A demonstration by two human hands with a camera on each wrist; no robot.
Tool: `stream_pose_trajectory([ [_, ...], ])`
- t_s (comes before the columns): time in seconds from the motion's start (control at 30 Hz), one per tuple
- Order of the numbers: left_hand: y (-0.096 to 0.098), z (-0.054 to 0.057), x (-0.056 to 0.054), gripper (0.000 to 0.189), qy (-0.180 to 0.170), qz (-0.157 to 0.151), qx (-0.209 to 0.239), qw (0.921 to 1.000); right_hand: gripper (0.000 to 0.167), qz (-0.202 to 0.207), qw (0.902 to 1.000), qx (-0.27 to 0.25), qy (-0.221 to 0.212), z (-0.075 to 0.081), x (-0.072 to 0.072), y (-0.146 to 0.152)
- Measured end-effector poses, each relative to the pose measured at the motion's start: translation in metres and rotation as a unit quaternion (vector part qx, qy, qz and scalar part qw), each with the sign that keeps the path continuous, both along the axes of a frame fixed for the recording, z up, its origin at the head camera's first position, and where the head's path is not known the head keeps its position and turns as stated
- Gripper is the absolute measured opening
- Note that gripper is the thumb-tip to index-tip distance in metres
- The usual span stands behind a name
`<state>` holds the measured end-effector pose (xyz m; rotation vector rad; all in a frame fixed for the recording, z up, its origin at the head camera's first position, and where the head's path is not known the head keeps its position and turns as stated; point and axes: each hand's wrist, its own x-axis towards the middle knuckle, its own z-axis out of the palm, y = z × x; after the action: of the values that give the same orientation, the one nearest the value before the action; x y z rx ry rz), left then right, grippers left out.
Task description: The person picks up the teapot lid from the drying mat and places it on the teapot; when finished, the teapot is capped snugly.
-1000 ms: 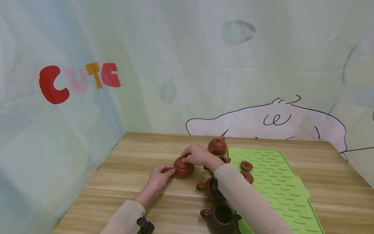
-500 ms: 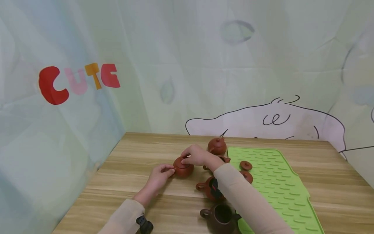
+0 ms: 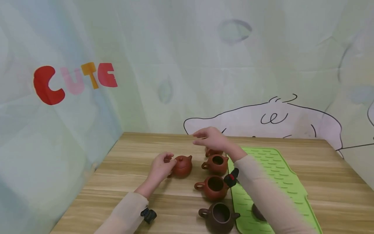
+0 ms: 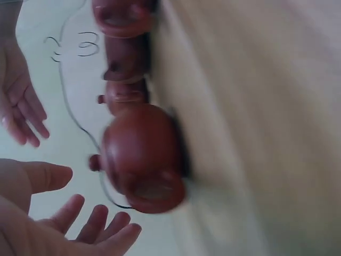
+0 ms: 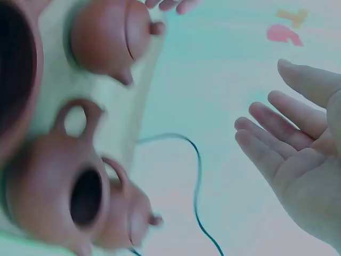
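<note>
A reddish-brown teapot (image 3: pixel 183 169) with its lid on stands on the wooden table, spout pointing away to the right. Beside its handle is my left hand (image 3: pixel 160 169), fingers loosely parted and holding nothing; the left wrist view shows a gap between those fingertips and the teapot (image 4: pixel 144 144). My right hand (image 3: pixel 215 139) is raised above the back of the table, its fingers extended with nothing in them. Under it, partly hidden, stands another lidded teapot (image 3: pixel 211 152). Two lidless red teapots (image 3: pixel 216 194) and a dark brown lidless teapot (image 3: pixel 219 225) line up toward me.
A green ridged mat (image 3: pixel 274 165) lies to the right of the row of teapots. On it a dark lid (image 3: pixel 257 213) shows partly behind my right sleeve (image 3: pixel 263 185). A printed backdrop (image 3: pixel 163 65) rises along the table's back and left edges.
My right hand has let go of the teapot's lid and moved up and right. My left hand has come off the handle and now hovers beside it, its fingers loosened.
</note>
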<state>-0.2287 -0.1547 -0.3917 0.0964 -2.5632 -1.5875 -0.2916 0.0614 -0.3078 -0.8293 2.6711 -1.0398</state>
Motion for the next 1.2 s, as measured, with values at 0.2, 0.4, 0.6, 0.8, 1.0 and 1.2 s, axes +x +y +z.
stream_pose_trajectory([
  [0.2,0.017,0.015,-0.004,0.029,0.065,-0.015,0.003,0.9977,0.041,-0.021,0.9993,-0.007,0.029,0.018,0.006,0.045],
  [0.4,0.040,0.015,-0.006,0.027,0.102,-0.046,0.076,0.9908,0.043,-0.042,0.9977,-0.021,0.049,0.021,0.011,0.084],
  [0.6,0.058,0.008,-0.007,0.029,0.088,-0.067,0.092,0.9895,0.043,-0.060,0.9958,-0.055,0.043,0.009,0.021,0.113],
  [0.8,0.070,-0.004,-0.011,0.033,0.048,-0.101,0.081,0.9904,0.044,-0.065,0.9943,-0.077,0.033,-0.017,0.024,0.133],
  [1.0,0.079,-0.014,-0.014,0.035,-0.003,-0.109,0.079,0.9909,0.046,-0.084,0.9938,-0.072,0.014,-0.046,0.022,0.149],
  [1.2,0.084,-0.020,-0.018,0.031,0.005,-0.113,0.072,0.9910,0.047,-0.088,0.9943,-0.060,0.001,-0.068,0.017,0.159],
])
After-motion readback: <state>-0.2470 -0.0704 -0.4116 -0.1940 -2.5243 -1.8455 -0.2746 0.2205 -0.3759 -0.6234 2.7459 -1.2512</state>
